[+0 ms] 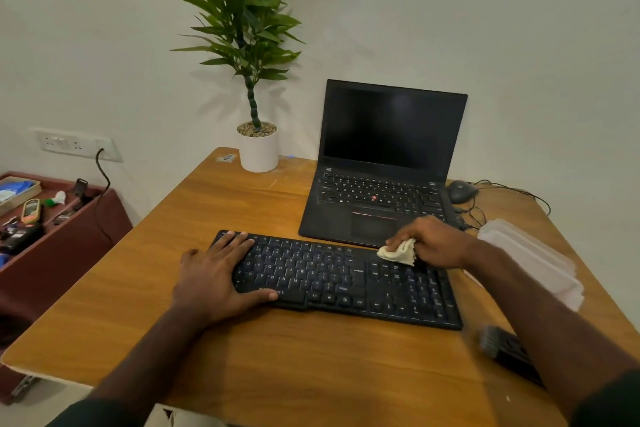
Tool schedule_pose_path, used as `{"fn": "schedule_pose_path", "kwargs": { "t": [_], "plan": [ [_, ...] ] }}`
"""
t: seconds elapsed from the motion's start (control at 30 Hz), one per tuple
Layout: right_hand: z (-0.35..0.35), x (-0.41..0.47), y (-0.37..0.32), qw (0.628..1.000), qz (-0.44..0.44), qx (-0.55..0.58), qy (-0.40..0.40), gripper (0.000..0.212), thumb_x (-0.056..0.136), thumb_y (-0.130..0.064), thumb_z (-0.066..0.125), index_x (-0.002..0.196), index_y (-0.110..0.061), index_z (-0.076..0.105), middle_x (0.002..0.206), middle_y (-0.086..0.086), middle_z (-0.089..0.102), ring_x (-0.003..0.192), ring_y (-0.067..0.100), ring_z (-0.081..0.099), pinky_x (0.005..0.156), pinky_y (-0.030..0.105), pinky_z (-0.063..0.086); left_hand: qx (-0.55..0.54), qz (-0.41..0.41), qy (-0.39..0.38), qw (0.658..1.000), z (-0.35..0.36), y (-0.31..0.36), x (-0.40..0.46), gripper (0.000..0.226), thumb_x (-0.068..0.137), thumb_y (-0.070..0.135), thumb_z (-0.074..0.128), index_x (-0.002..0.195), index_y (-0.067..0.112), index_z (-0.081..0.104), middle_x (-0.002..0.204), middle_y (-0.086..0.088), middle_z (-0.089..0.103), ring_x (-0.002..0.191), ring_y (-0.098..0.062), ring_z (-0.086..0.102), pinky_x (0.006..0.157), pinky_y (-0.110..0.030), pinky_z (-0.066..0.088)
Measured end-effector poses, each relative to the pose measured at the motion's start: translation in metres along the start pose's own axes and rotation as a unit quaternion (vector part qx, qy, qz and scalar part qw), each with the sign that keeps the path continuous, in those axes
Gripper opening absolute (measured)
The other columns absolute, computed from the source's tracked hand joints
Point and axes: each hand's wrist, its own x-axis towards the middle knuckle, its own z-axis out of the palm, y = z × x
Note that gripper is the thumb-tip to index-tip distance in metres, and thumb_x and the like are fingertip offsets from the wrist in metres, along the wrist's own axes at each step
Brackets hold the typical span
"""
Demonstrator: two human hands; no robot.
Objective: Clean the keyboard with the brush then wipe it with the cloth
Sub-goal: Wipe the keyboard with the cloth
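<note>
My left hand (214, 277) lies flat on the keyboard (346, 277); my right hand (429, 241) grips the cloth (398, 251) against its top edge; the brush (502, 347) lies on the desk (242, 340).

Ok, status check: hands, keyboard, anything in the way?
Left hand flat on keyboard, bracing its left end. Right hand grips cloth at top right keys. Brush on table, under right forearm. Nothing blocking.

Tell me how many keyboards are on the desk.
2. The separate keyboard lies near the desk's front, left hand resting flat on it, right hand holding the cloth on it. The second is built into the open laptop behind it.
</note>
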Motion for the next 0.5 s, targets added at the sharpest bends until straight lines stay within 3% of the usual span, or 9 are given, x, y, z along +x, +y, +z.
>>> {"fn": "schedule_pose_path", "kwargs": {
  "t": [0.1, 0.17, 0.3, 0.4, 0.5],
  "plan": [
    [0.009, 0.003, -0.01, 0.983, 0.018, 0.068, 0.169, 0.048, 0.09, 0.01, 0.054, 0.125, -0.018, 0.071, 0.13, 0.002, 0.069, 0.115, 0.003, 0.057, 0.096, 0.01, 0.042, 0.018, 0.017, 0.01, 1.0, -0.003, 0.015, -0.002, 0.126, 0.057, 0.107, 0.021, 0.157, 0.029, 0.025, 0.164, 0.007, 0.02, 0.152, -0.012, 0.008, 0.118, -0.06, -0.001],
    [0.022, 0.011, -0.022, 0.972, 0.003, 0.083, 0.22, 0.056, 0.086, 0.015, 0.052, 0.129, -0.016, 0.069, 0.133, 0.003, 0.067, 0.122, 0.005, 0.056, 0.1, 0.001, 0.034, 0.028, 0.057, 0.0, 0.998, -0.006, 0.039, 0.001, 0.129, 0.055, 0.108, 0.021, 0.157, 0.029, 0.023, 0.164, 0.006, 0.019, 0.152, -0.013, 0.005, 0.116, -0.065, -0.006],
    [0.051, 0.02, -0.04, 0.991, -0.046, 0.025, 0.122, 0.062, 0.087, 0.011, 0.05, 0.138, -0.022, 0.061, 0.146, 0.0, 0.057, 0.138, 0.01, 0.047, 0.12, 0.027, 0.031, 0.053, 0.115, -0.074, 0.989, -0.004, 0.089, 0.017, 0.132, 0.054, 0.108, 0.023, 0.159, 0.03, 0.002, 0.167, 0.006, -0.002, 0.152, -0.014, -0.008, 0.114, -0.066, -0.014],
    [0.053, 0.011, -0.026, 0.996, -0.027, 0.003, 0.082, 0.067, 0.086, 0.014, 0.047, 0.141, -0.023, 0.058, 0.15, -0.005, 0.052, 0.143, 0.006, 0.041, 0.12, 0.021, 0.023, 0.037, 0.112, -0.091, 0.989, 0.002, 0.096, 0.026, 0.134, 0.052, 0.108, 0.027, 0.159, 0.031, 0.002, 0.167, 0.008, -0.001, 0.152, -0.012, -0.006, 0.116, -0.064, -0.007],
    [0.04, -0.005, 0.0, 0.998, -0.007, -0.005, 0.056, 0.063, 0.087, 0.012, 0.053, 0.137, -0.025, 0.062, 0.147, -0.002, 0.056, 0.141, 0.009, 0.044, 0.122, 0.032, 0.03, 0.034, 0.115, -0.082, 0.989, 0.008, 0.089, 0.027, 0.132, 0.052, 0.108, 0.028, 0.158, 0.033, 0.003, 0.166, 0.012, 0.002, 0.152, -0.009, -0.005, 0.118, -0.061, -0.006]
  ]
}}
